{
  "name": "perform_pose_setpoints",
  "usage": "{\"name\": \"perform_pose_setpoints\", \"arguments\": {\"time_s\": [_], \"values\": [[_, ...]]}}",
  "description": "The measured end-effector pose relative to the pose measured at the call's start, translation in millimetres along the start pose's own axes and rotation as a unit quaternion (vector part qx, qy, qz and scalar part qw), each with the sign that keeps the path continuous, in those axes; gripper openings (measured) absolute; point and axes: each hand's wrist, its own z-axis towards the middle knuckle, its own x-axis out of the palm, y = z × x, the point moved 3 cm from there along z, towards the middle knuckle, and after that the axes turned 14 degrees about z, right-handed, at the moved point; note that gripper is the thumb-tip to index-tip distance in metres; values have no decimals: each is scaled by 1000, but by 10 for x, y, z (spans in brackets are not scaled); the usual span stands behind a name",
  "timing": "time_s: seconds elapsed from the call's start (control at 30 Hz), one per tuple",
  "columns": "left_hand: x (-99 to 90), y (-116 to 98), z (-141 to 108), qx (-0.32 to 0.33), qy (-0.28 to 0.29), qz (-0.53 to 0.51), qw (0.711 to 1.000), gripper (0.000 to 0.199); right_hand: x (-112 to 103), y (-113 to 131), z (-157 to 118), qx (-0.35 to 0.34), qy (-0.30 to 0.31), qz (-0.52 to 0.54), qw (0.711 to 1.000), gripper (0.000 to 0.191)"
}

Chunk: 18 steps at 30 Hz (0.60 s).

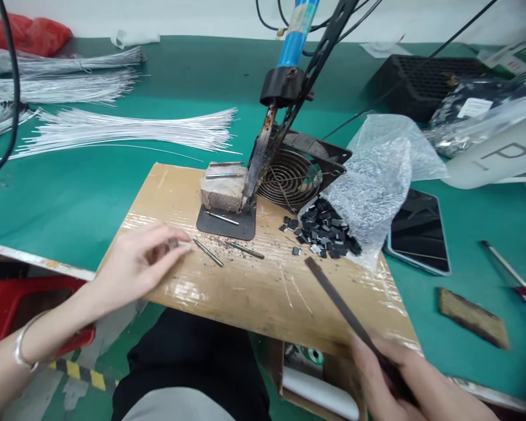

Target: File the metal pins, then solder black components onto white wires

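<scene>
My right hand [403, 380], slightly blurred, grips a long dark flat file [339, 298], its far end over the cardboard [245, 304]. My left hand [144, 260] is over the board's left side, thumb and fingertips drawn together; whatever they pinch is too small to make out. Close to those fingertips lie two thin metal soldering tips [208, 252] amid dark crumbs. Another tip rests on a dark pad [241, 231], in front of a pale block [222, 193] with further tips on it. A blue-handled soldering iron [293, 44] hangs in a stand, pointing down beside the block.
A round-grilled fan [291, 178] stands behind the board. Small black pieces [326, 228] spill from a bubble-wrap bag [372, 181]. To the right are a phone [418, 231], a brown slab [472, 317] and a screwdriver [508, 266]. White wire bundles [135, 130] lie at left.
</scene>
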Motion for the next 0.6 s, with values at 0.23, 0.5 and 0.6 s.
{"name": "perform_pose_setpoints", "arguments": {"time_s": [0.23, 0.5, 0.6], "values": [[272, -216, -279, -2, -57, -45, 997, 17, 490, 555, 727, -205, 89, -10, 975, 13], [327, -143, -381, -62, -142, -57, 986, 10, 868, 697, 959, -206, 78, -58, 974, 15], [330, -142, -403, -86, -159, -53, 982, 9, 891, 631, 986, -206, 95, -68, 972, 17]]}}
